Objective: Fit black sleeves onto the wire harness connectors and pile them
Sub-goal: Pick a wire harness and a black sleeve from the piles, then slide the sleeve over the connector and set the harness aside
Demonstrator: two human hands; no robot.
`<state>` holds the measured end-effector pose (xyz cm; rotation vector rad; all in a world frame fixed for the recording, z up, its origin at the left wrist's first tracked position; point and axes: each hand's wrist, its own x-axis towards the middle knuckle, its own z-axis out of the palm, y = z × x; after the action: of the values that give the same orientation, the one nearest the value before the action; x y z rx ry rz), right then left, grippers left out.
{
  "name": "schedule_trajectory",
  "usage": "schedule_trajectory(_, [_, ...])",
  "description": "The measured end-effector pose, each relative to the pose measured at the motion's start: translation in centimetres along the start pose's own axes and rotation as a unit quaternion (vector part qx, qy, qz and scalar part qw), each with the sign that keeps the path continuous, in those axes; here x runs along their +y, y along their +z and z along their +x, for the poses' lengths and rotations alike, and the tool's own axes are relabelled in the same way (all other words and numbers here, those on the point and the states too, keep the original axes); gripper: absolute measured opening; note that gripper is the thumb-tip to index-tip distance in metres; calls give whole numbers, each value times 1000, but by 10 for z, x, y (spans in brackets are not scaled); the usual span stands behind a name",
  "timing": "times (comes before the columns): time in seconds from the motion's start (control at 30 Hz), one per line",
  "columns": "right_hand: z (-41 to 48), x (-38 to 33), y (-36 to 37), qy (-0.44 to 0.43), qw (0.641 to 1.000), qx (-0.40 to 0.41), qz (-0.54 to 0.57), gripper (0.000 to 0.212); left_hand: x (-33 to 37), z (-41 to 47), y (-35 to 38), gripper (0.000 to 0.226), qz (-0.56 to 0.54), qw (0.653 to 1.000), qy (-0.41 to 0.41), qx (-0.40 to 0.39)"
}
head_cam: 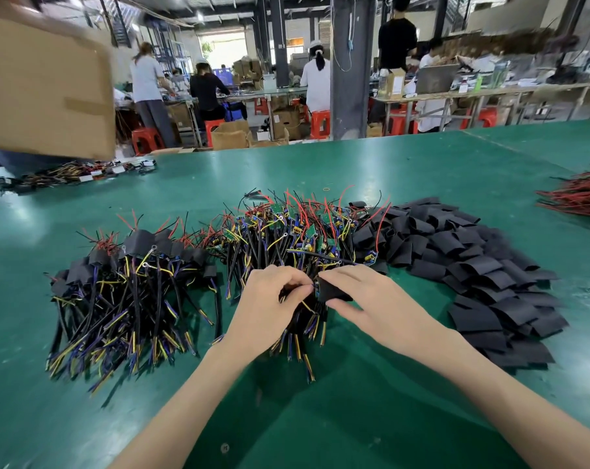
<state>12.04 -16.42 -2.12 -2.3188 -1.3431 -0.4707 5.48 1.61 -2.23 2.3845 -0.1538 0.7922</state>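
Green workbench (388, 164); our left hand (273, 301) pinches a wire harness (309, 324), our right hand (364, 296) pinches a black sleeve (332, 290); we should keep its mouth open, sliding toward nine o'clock.

On the table (422, 170) three heaps lay in a row: sleeved harnesses (128, 292) left, bare harnesses (297, 228) in the middle, loose sleeves (473, 265) right (touching the middle heap). At the middle heap's near edge the left hand (270, 299) held a harness (307, 313) and the right hand (364, 296) a sleeve (334, 289), touching. Far back left, a wire bunch (73, 174) lay near a cardboard box (46, 89); another wire bundle (581, 194) lay at the right edge.
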Motion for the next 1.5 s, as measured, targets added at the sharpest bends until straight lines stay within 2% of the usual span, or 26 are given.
schedule_trajectory(0.17, [0,3,3,-1,1000,0,-2,37,-1,-1,3,9,14,1000,7,-11])
schedule_trajectory(0.27, [1,2,2,12,1000,6,-2,50,-2,-1,2,12,20,1000,15,5])
schedule_trajectory(0.3, [1,2,1,16,1000,7,-13,58,-2,0,0,11,31,999,28,24])
schedule_trajectory(0.37, [3,2,-2,32,998,17,-54,70,-5,3,-7,4,89,988,62,111])
schedule_trajectory(0.5, [3,5,-9,95,991,23,-93,71,-30,13,-39,18,218,924,13,314])
schedule_trajectory(0.57, [2,8,-7,116,987,14,-113,69,-50,14,-61,25,289,886,-29,363])
schedule_trajectory(0.63, [2,10,-3,142,981,10,-134,66,-71,11,-78,26,362,852,-81,370])
schedule_trajectory(0.7, [2,15,-1,172,973,17,-155,63,-89,6,-89,31,392,840,-153,344])
schedule_trajectory(0.8, [2,24,1,229,956,23,-181,56,-104,0,-91,32,374,846,-241,293])
schedule_trajectory(0.97, [-2,44,-10,351,900,-40,-254,44,-94,4,-79,33,372,848,-267,266])
schedule_trajectory(1.07, [-4,56,-18,383,877,-85,-276,41,-75,8,-71,37,360,865,-203,284])
schedule_trajectory(1.13, [-4,62,-19,390,876,-96,-267,39,-52,18,-58,34,338,896,-88,275])
schedule_trajectory(1.2, [-4,63,-18,398,874,-102,-259,38,-22,32,-32,32,312,921,47,227])
schedule_trajectory(1.27, [-5,63,-18,404,871,-103,-260,37,8,50,1,28,289,938,136,137])
schedule_trajectory(1.33, [-6,66,-23,423,864,-97,-255,38,30,70,36,23,291,944,153,24])
schedule_trajectory(1.4, [-9,73,-31,443,859,-82,-244,38,38,89,69,22,311,940,120,-68])
schedule_trajectory(1.5, [-11,82,-36,455,857,-73,-228,37,41,106,105,36,366,916,61,-150])
